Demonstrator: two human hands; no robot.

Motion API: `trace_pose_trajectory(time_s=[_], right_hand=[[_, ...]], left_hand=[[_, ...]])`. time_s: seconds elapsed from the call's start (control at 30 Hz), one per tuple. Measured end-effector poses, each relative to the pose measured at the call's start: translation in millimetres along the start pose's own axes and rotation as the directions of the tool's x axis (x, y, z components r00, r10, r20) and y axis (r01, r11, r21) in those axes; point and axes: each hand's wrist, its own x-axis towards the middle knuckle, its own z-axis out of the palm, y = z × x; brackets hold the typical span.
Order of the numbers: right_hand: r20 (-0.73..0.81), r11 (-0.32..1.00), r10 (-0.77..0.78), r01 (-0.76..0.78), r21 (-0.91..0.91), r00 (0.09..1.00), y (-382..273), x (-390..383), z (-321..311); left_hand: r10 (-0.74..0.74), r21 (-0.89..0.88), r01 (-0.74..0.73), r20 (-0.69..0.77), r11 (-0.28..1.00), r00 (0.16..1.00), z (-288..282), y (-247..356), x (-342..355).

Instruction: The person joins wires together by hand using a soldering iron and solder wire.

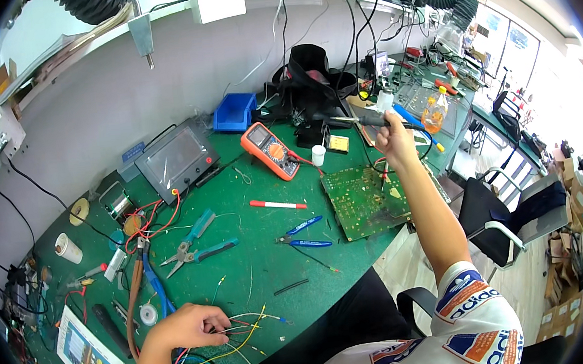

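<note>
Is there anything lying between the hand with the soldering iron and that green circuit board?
Nothing visible does. The right hand holds the soldering iron just above the far edge of the green circuit board, with only open air between them. The blue cutters lie off to the board's left.

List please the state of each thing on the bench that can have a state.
Soldering iron: gripped in right hand, lifted.
Loose wires: pinched by left hand.
Multimeter: lying flat.
Circuit board: flat on mat.
Blue cutters: closed.
</note>
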Motion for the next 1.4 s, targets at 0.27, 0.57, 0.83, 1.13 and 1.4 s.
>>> trace_pose_trajectory(time_s=[0.27,0.57,0.83,1.13,1.4], right_hand=[[0.378,0.986,-0.084,0.132,-0.103,0.922,-9,-133,58],[0.534,0.982,-0.133,0.183,-0.041,0.835,9,-203,50],[0.482,0.96,-0.131,0.232,-0.156,0.866,64,-247,43],[0.494,0.94,-0.168,0.29,-0.182,0.853,88,-244,36],[0.472,0.964,-0.06,0.174,-0.202,0.879,85,-248,38]], left_hand=[[0.032,0.018,-0.032,0.003,0.999,0.999,0,-5,1],[-0.02,-0.025,0.019,-0.028,0.999,0.999,1,-9,1],[0.045,-0.013,-0.047,-0.132,0.999,0.99,-12,-13,-4],[0.046,0.129,0.088,-0.778,0.988,0.626,-13,-19,-1],[0.069,0.172,0.214,-0.907,0.962,0.415,-24,-27,-1]])
